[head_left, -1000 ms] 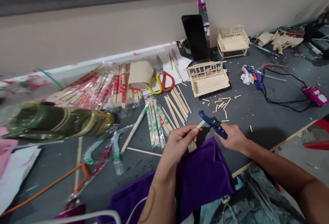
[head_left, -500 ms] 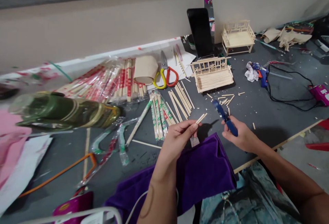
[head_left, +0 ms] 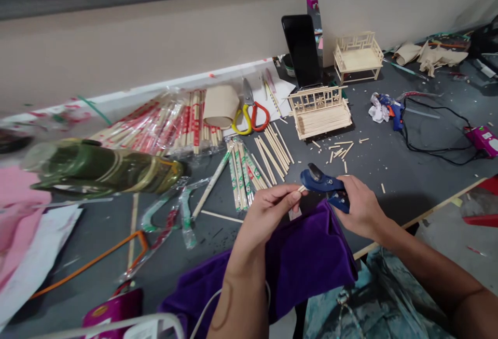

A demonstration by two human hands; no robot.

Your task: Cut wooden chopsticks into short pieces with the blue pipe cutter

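My left hand (head_left: 270,207) pinches thin wooden sticks (head_left: 302,189) between thumb and fingers, their tips pointing right. Wrapped round the handles of a blue hand cutter (head_left: 321,181) is my right hand (head_left: 360,205). The cutter's head meets the stick ends and partly covers them; whether its blade touches the wood I cannot tell. Just beyond the cutter lie several short cut pieces (head_left: 340,151). A miniature wooden bench (head_left: 322,118) with an openwork back stands behind them. Longer loose sticks (head_left: 274,147) are spread to the left, beside wrapped chopsticks (head_left: 240,178).
Purple cloth (head_left: 311,256) hangs over the table edge beneath my hands. A finished-looking miniature bench (head_left: 358,59), a phone (head_left: 302,51), scissors (head_left: 249,113) and a blue glue gun (head_left: 397,115) with a black cord stand or lie farther back. A green bottle (head_left: 105,170) lies left.
My right hand has turned the cutter and brought it left, onto the ends of the sticks. My left hand has stayed almost in place, still pinching them.
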